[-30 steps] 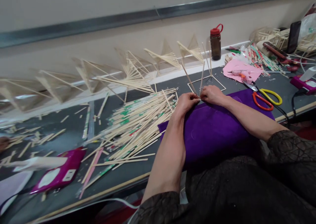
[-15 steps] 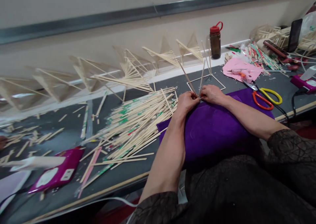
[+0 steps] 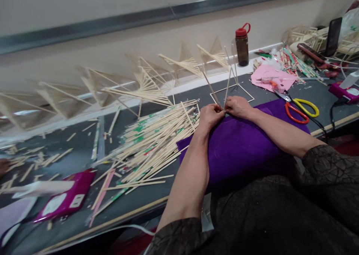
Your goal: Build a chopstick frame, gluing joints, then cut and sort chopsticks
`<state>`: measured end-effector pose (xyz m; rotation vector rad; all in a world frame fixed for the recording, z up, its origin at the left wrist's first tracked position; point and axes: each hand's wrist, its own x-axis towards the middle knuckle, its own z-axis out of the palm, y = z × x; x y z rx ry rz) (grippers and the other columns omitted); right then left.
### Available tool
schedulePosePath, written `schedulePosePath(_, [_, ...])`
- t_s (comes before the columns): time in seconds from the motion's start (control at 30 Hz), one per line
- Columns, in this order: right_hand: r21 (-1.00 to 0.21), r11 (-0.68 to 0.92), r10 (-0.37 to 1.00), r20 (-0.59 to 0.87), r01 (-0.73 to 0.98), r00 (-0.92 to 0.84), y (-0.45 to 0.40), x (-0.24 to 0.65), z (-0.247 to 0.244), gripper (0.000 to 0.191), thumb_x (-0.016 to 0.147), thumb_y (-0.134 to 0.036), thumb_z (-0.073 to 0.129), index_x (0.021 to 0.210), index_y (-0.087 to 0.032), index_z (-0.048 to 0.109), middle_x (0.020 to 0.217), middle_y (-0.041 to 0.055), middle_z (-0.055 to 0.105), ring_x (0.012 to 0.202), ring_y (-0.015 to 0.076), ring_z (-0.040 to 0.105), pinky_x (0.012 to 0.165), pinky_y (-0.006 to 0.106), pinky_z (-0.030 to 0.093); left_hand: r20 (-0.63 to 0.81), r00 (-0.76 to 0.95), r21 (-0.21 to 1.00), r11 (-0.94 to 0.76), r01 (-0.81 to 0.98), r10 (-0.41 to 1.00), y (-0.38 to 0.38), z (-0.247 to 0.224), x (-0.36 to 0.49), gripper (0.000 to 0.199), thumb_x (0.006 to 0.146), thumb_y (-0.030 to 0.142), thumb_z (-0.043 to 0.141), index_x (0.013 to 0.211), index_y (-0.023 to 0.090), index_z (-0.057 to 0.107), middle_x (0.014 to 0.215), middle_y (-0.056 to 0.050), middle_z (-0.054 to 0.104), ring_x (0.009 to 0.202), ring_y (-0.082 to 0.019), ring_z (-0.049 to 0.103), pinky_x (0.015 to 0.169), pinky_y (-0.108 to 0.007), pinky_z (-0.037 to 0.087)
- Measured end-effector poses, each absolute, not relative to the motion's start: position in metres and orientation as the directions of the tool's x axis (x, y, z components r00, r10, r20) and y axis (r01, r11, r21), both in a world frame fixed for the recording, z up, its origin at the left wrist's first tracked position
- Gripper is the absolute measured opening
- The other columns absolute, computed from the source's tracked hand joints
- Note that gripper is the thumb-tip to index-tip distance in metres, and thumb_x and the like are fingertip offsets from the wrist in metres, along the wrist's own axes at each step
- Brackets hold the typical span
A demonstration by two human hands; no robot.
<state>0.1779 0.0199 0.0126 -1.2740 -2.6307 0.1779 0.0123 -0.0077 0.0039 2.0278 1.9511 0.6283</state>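
My left hand [image 3: 211, 115] pinches the lower end of a thin wooden stick [image 3: 210, 85] that leans up and to the left. Close beside it, my right hand [image 3: 237, 106] has its fingers closed at the foot of another stick [image 3: 227, 86], which slants slightly right. The two sticks form a V above my fingertips. Behind my hands lies a square stick frame [image 3: 246, 87] with thin sticks rising at its back corner. A purple cloth [image 3: 238, 146] is spread under my wrists. The joint between my fingertips is too small to make out.
Left of my hands lies a large pile of wooden sticks [image 3: 162, 135]. Stick models [image 3: 148, 86] stand along the wall. A bottle [image 3: 242, 47], pink paper [image 3: 260, 75] and scissors [image 3: 298, 111] are to the right. A magenta packet [image 3: 67, 195] lies front left; another person's hand [image 3: 3, 166] shows far left.
The whole view has shifted slightly. My hands keep the same pose at the foot of the sticks.
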Motion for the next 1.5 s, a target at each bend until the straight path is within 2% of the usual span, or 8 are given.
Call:
schedulePosePath(0.2, [-0.201,0.625,0.780,0.144,0.754,-0.609,0.020,0.178,0.013,0.031,0.095,-0.023,0.049,0.111,-0.018,0.075,0.118,0.0099,0.068,0.104,0.0228,0.061,0.079,0.030,0.041,0.126,0.017,0.473,-0.075,0.878,0.992,-0.007,0.005,0.012,0.025,0.072,0.032,0.063,0.086,0.016,0.076,0.087,-0.009,0.075,0.080,-0.023,0.067,0.076,-0.031,0.049])
schedulePosePath(0.5, [-0.192,0.648,0.761,0.144,0.737,-0.632,0.018,0.177,0.018,0.031,0.093,-0.019,0.048,0.107,-0.016,0.076,0.116,0.0114,0.070,0.100,0.0223,0.063,0.076,0.029,0.039,0.133,0.042,0.409,-0.093,0.908,0.990,-0.011,0.007,0.014,0.021,0.074,0.029,0.061,0.085,0.018,0.075,0.088,-0.008,0.075,0.083,-0.022,0.067,0.078,-0.030,0.048])
schedulePosePath(1.0, [-0.194,0.639,0.769,0.146,0.745,-0.622,0.017,0.186,0.029,0.030,0.092,-0.026,0.053,0.111,-0.019,0.075,0.116,0.0107,0.070,0.103,0.0224,0.064,0.082,0.029,0.043,0.084,0.051,0.487,-0.085,0.869,0.995,-0.010,0.009,0.010,0.024,0.073,0.034,0.062,0.084,0.017,0.075,0.081,-0.007,0.073,0.076,-0.020,0.065,0.070,-0.028,0.045])
schedulePosePath(1.07, [-0.220,0.586,0.810,0.173,0.780,-0.560,0.023,0.200,0.037,0.029,0.089,-0.024,0.056,0.110,-0.020,0.076,0.116,0.0091,0.071,0.103,0.0218,0.064,0.082,0.029,0.044,0.094,0.051,0.505,-0.092,0.858,0.994,-0.010,0.008,0.009,0.025,0.072,0.033,0.061,0.084,0.017,0.075,0.080,-0.007,0.073,0.075,-0.020,0.064,0.070,-0.028,0.045])
schedulePosePath(1.17, [-0.255,0.396,0.917,0.157,0.882,-0.367,0.036,0.227,0.049,0.029,0.086,-0.020,0.057,0.107,-0.019,0.077,0.109,0.0082,0.074,0.100,0.0213,0.066,0.082,0.028,0.046,0.089,0.049,0.536,-0.089,0.840,0.995,-0.009,0.008,0.009,0.024,0.071,0.032,0.061,0.084,0.017,0.075,0.077,-0.007,0.072,0.073,-0.020,0.064,0.070,-0.029,0.046])
schedulePosePath(1.3, [-0.212,0.175,0.984,0.015,0.961,-0.176,0.047,0.248,0.055,0.028,0.083,-0.018,0.059,0.105,-0.017,0.078,0.106,0.0119,0.076,0.098,0.0224,0.068,0.081,0.027,0.049,0.073,0.043,0.550,-0.076,0.832,0.996,-0.008,0.009,0.009,0.024,0.070,0.031,0.062,0.083,0.018,0.076,0.076,-0.007,0.072,0.072,-0.021,0.064,0.071,-0.031,0.047])
schedulePosePath(1.4, [-0.195,0.115,0.991,-0.042,0.974,-0.126,0.049,0.245,0.048,0.030,0.084,-0.023,0.062,0.109,-0.016,0.076,0.113,0.0141,0.074,0.103,0.0237,0.068,0.082,0.028,0.051,0.080,0.046,0.536,-0.081,0.840,0.996,-0.008,0.009,0.009,0.023,0.070,0.031,0.062,0.083,0.019,0.076,0.078,-0.007,0.073,0.074,-0.021,0.065,0.072,-0.031,0.047])
schedulePosePath(1.5, [-0.196,0.092,0.996,-0.006,0.976,-0.095,0.050,0.238,0.038,0.030,0.086,-0.024,0.061,0.111,-0.014,0.074,0.116,0.0160,0.072,0.108,0.0260,0.067,0.085,0.031,0.052,0.086,0.048,0.519,-0.086,0.850,0.995,-0.008,0.010,0.009,0.021,0.071,0.031,0.062,0.082,0.020,0.076,0.080,-0.006,0.074,0.076,-0.021,0.065,0.073,-0.031,0.047])
